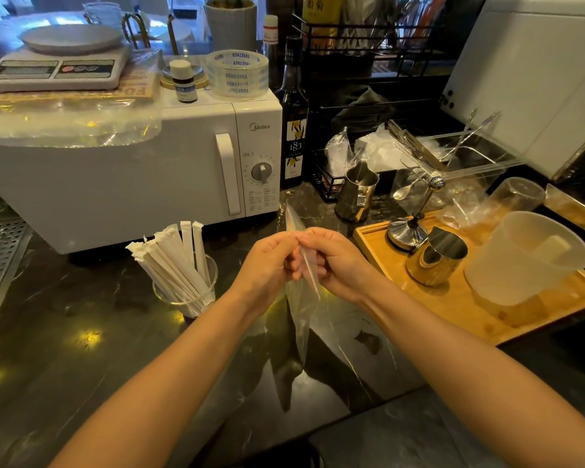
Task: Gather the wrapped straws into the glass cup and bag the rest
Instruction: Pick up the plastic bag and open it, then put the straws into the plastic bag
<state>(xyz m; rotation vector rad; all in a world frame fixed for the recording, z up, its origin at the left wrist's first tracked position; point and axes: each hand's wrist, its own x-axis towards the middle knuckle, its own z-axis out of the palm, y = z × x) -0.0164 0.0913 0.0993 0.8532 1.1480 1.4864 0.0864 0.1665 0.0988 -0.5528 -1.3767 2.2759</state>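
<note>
Several paper-wrapped straws (176, 258) stand fanned out in a glass cup (186, 297) on the dark marble counter, left of my hands. My left hand (267, 261) and my right hand (331, 261) meet above the counter, both pinching the upper edge of a clear plastic bag (301, 305). The bag hangs down between my wrists with its lower end near the counter. I cannot tell what is inside it.
A white microwave (132, 177) stands behind the cup. A wooden tray (460, 305) on the right carries steel cups (434, 260) and a translucent pitcher (524, 258). A syrup bottle (293, 130), a steel jug (357, 195) and a clear bin of utensils (453, 153) stand further back.
</note>
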